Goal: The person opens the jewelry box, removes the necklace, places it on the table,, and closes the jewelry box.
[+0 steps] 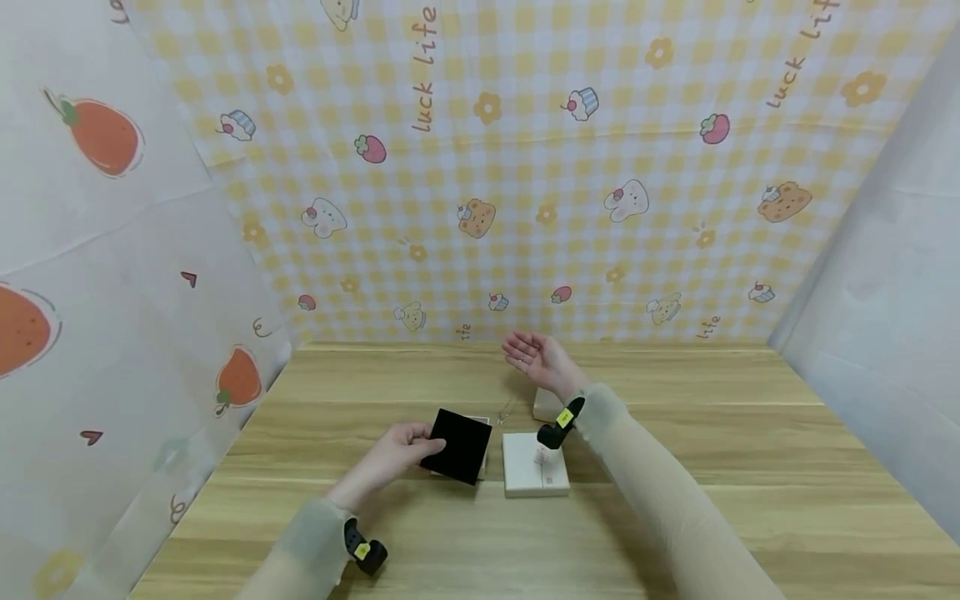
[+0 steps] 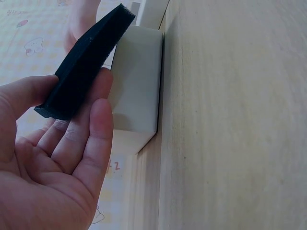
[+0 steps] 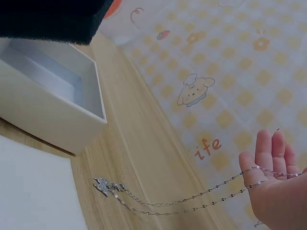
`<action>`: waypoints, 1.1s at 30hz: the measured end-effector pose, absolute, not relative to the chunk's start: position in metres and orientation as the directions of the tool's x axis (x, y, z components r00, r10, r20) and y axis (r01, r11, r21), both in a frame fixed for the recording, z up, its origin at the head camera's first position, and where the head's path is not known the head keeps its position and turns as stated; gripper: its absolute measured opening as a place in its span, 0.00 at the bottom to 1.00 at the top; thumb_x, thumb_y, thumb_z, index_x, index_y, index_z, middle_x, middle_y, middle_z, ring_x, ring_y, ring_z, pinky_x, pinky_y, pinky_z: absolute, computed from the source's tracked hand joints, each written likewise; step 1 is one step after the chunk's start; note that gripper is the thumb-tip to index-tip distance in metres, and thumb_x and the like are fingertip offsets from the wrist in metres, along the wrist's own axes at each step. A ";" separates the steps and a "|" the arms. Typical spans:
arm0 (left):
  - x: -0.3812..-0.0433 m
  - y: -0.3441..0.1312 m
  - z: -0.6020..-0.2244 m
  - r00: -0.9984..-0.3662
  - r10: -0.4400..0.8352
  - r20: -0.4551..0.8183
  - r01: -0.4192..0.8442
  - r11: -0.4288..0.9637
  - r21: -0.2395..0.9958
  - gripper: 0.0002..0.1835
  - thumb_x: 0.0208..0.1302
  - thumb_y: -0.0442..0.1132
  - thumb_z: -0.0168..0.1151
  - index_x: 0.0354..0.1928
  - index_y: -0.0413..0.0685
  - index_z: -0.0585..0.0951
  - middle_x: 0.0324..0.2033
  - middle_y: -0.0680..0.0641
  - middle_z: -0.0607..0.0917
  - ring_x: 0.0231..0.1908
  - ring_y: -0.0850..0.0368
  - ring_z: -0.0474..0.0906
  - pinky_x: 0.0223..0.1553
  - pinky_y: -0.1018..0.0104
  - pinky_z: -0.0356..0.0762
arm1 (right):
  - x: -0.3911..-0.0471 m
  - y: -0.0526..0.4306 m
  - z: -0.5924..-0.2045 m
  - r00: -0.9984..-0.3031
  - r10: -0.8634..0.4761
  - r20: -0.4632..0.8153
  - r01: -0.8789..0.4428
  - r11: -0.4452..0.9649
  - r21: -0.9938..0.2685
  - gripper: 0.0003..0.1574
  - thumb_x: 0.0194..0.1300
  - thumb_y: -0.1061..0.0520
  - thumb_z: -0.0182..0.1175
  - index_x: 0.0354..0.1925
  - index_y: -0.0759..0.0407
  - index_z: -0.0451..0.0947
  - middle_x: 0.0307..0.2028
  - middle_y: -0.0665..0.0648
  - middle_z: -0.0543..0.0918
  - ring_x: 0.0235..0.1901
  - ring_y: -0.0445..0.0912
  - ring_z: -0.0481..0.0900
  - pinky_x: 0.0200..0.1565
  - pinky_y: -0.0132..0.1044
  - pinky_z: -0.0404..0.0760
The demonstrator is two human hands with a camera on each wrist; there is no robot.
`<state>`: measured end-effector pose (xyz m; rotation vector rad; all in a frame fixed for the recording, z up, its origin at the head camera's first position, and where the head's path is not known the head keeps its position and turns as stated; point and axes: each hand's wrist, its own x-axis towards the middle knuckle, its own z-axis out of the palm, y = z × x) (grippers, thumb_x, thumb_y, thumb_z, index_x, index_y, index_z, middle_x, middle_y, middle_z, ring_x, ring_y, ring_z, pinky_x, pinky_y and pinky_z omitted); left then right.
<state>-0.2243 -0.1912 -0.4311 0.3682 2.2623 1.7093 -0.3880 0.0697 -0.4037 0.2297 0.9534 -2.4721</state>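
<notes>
My left hand (image 1: 393, 457) pinches a square black foam pad (image 1: 461, 446) between thumb and fingers, tilted over an open white box (image 3: 48, 105). In the left wrist view the pad's thick edge shows. Farther back, my right hand (image 1: 546, 362) is raised, fingers extended. A silver necklace (image 3: 187, 211) hangs across that hand, its chain passing by the thumb and fingers. The pendant (image 3: 101, 187), small and sparkling, dangles low beside the box; whether it touches the table I cannot tell.
A white box lid (image 1: 525, 479) with a small print lies right of the open box. Behind it, partly covered by my right arm, is another white piece (image 1: 546, 405). The wooden table (image 1: 375, 379) ends at a patterned cloth (image 1: 525, 250).
</notes>
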 end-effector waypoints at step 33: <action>-0.227 -0.192 -0.435 -0.931 0.354 -0.091 0.010 0.273 0.962 0.11 0.70 0.40 0.58 0.31 0.42 0.71 0.16 0.56 0.64 0.29 0.60 0.70 0.43 0.52 0.81 | -0.405 0.083 -0.413 -0.876 -0.327 -0.356 0.479 -0.683 -0.552 0.31 0.80 0.52 0.30 0.74 0.63 0.46 0.63 0.62 0.65 0.69 0.52 0.58 0.68 0.43 0.58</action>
